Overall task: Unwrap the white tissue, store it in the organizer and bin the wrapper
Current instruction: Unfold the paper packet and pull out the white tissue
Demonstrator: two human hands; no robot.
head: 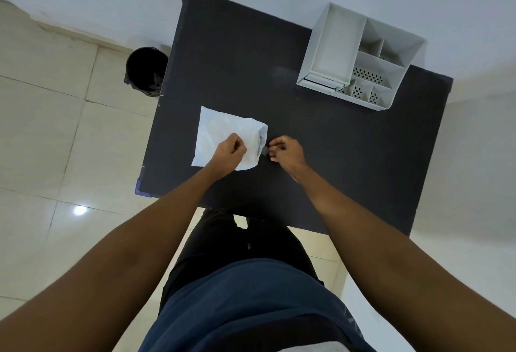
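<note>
A white wrapped tissue pack (220,131) lies flat on the black table (321,142), left of centre. My left hand (227,152) rests on the pack's near right part, fingers curled down on it. My right hand (284,152) sits just right of the pack's edge and pinches a small clear flap of the wrapper (264,151) between thumb and fingers. The white organizer (360,55) with several compartments stands at the table's far right corner. A black bin (145,71) stands on the floor beside the table's far left edge.
The table's near edge is close to my body. A white wall runs behind the table. Pale floor tiles (55,128) spread to the left around the bin.
</note>
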